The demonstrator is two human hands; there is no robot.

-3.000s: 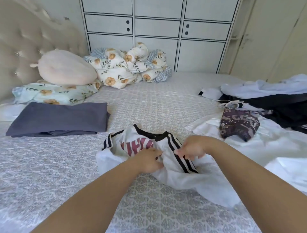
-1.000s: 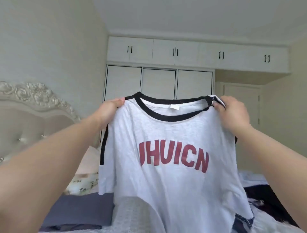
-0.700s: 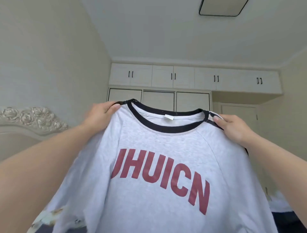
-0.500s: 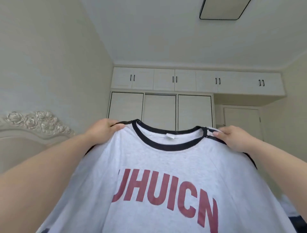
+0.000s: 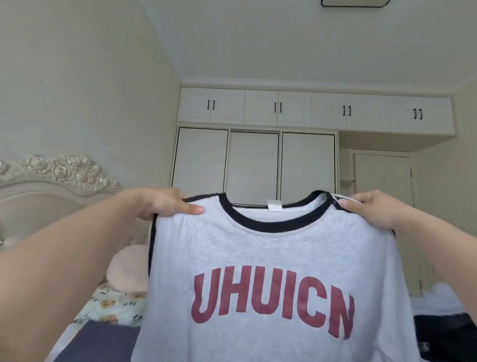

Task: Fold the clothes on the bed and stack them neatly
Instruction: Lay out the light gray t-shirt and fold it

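T-shirt (image 5: 271, 261), pale grey with a black neckband and red letters reading UHUICN, hangs in the air spread between the two hands, front toward the camera, a small white label showing inside the collar. The left hand (image 5: 165, 204) pinches the left shoulder seam, thumb lying flat on the front of the cloth; the right hand (image 5: 371, 209) grips the right shoulder the same way, fingers curled behind it. Below and to the left of the left hand lies the bed (image 5: 64, 343), carrying a folded dark grey garment (image 5: 103, 343), a floral pillow (image 5: 113, 307) and a round pink cushion (image 5: 129, 268) beside the carved, tufted headboard (image 5: 51, 186). Under the right hand a dark garment (image 5: 444, 336) and some white cloth show past the shirt's edge (too little of either to name). Beyond the hands stand white wardrobe doors (image 5: 254, 165) with a row of upper cabinets (image 5: 309, 109), a plain door (image 5: 382, 181) to the right, and a ceiling lamp (image 5: 356, 2) at the top edge. Against half a second ago the shirt sits lower in view, the lettering rides higher on it, and the bed has come back into sight.
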